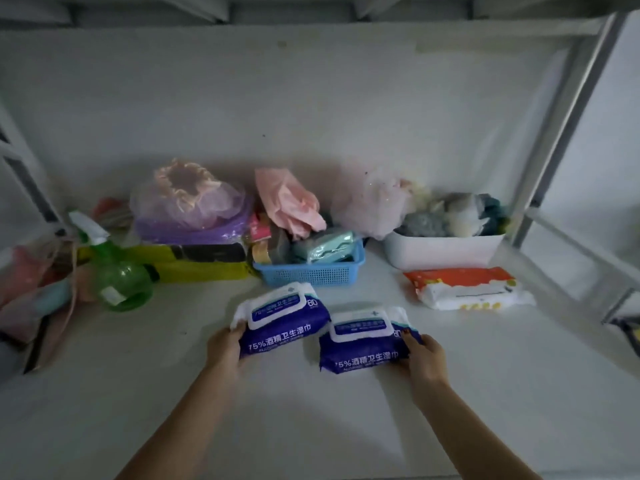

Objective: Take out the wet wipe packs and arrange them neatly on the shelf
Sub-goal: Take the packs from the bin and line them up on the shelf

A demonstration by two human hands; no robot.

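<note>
On a smooth white shelf [485,393], a left hand [225,348] and right hand [427,358] are each gripping the outer edge of a soft, glossy blue-and-white wipe pack [282,315] [367,342], lying side by side before a perforated blue basket [311,271].

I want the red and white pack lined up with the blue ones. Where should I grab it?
Take the red and white pack by its short ends, or pinch across its long edges from above. It lies flat and free on the shelf, right of the blue packs, with the white bin close behind, so come from the front.
</note>
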